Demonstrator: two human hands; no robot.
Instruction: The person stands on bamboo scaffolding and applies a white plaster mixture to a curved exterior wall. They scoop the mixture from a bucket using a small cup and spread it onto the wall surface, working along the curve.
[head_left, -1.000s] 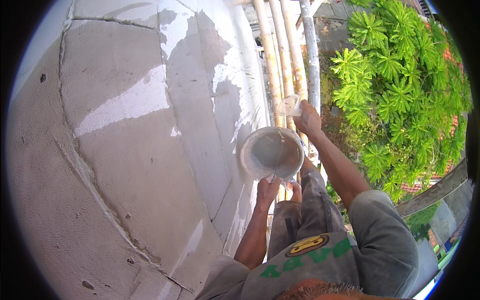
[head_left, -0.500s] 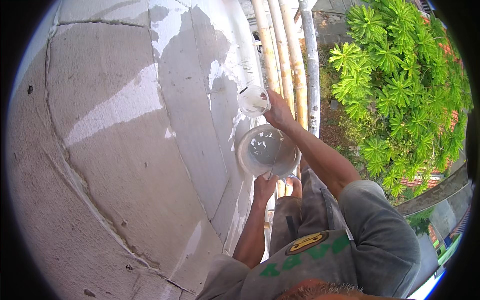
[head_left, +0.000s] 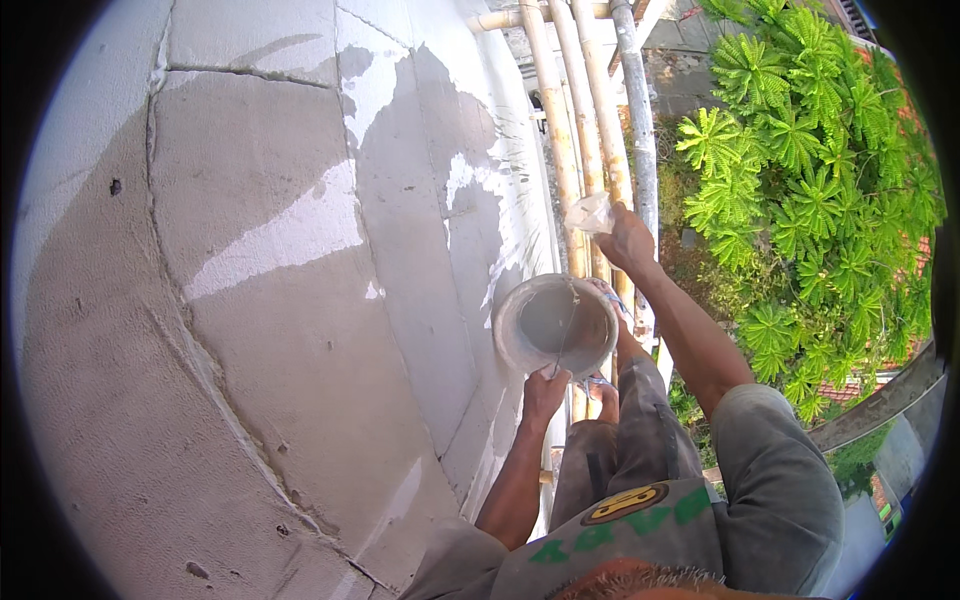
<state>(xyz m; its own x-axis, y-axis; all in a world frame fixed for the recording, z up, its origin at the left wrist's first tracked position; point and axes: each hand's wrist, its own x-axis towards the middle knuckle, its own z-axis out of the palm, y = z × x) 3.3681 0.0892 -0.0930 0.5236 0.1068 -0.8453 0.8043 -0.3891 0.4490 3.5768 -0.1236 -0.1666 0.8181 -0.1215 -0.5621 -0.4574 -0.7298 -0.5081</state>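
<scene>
My left hand is closed at the near rim of a round grey bucket, where a thin wire-like handle crosses the opening. Greyish liquid lies inside the bucket. Beyond it and to its right, my right hand grips a clear plastic cup, which is tilted over the bamboo poles. What the cup contains, if anything, cannot be made out. The bucket is close beside the grey wall on my left, whose surface shows darker areas and bright pale patches.
Long bamboo poles and a grey pole run along the wall below me. My bare feet stand on the poles near the bucket. Leafy green branches fill the right side, with ground far below.
My right hand has drawn the cup away from the wall toward the right and tilted it. The bucket remains in my left hand, and the whole view has shifted slightly.
</scene>
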